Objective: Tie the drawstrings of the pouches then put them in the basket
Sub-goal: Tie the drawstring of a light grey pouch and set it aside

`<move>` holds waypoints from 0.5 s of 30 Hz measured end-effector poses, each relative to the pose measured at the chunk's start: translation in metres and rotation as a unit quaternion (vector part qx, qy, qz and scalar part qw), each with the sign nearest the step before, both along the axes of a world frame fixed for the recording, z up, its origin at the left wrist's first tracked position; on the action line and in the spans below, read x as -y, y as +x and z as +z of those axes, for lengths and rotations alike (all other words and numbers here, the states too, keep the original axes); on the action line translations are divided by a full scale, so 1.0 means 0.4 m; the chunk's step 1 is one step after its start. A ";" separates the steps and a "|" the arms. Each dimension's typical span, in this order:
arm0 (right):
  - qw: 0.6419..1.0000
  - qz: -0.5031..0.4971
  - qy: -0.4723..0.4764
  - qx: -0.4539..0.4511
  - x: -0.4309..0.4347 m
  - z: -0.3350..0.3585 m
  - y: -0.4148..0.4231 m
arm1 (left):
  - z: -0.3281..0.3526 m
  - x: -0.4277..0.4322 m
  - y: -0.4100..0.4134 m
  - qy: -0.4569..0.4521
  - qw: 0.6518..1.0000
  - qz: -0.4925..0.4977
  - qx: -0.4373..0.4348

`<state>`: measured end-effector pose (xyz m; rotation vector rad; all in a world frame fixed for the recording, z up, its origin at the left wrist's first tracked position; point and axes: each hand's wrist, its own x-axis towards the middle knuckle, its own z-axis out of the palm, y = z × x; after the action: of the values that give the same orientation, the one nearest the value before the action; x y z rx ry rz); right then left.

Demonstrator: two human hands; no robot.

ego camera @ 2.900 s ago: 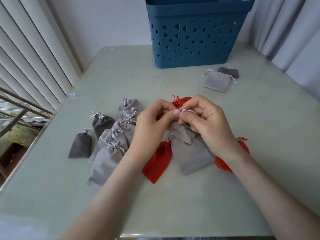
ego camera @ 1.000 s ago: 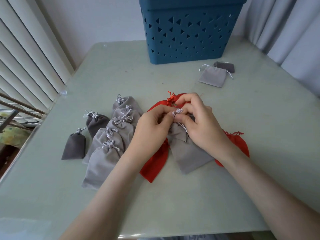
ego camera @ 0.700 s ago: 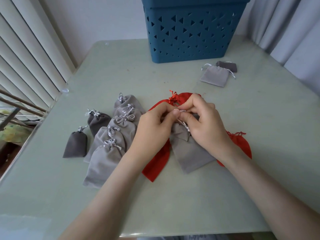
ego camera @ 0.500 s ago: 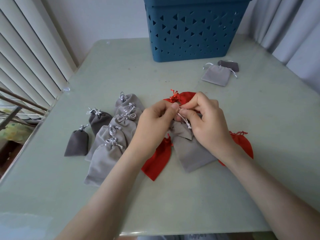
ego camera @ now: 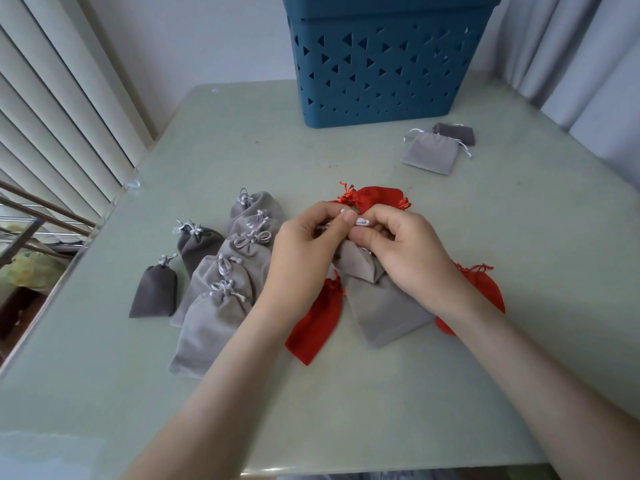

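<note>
We pinch the pale drawstring [ego camera: 362,221] between thumb and forefinger of both hands, with our left hand [ego camera: 303,258] and right hand [ego camera: 410,261] curled tight and meeting fingertip to fingertip. Its grey pouch [ego camera: 356,266] sits just below our fingers, lying over another grey pouch [ego camera: 386,313] on the table [ego camera: 346,410]. Red pouches [ego camera: 317,323] lie beneath and just beyond our fingers. Left of them sits a cluster of tied grey pouches [ego camera: 239,271]. Well beyond our fingertips stands the blue basket [ego camera: 381,64], with two flat pouches [ego camera: 429,152] near it, off to the right.
</note>
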<state>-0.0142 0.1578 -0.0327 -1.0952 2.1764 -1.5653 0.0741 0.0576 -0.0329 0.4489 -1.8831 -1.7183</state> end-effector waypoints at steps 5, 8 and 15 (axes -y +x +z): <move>0.999 0.027 -0.016 0.013 -0.004 0.012 0.001 | 0.006 0.003 0.002 -0.005 1.000 -0.001 -0.003; 0.995 0.066 -0.023 0.069 -0.009 0.017 -0.006 | 0.009 0.008 0.004 -0.011 1.000 -0.007 -0.004; 0.914 0.159 -0.118 0.355 -0.027 0.044 -0.009 | 0.022 0.013 0.007 0.114 0.984 -0.121 -0.063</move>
<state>-0.0179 0.1687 -0.0150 -0.7155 1.2918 -1.7370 0.0768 0.0522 -0.0241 0.1951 -1.7155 -2.0821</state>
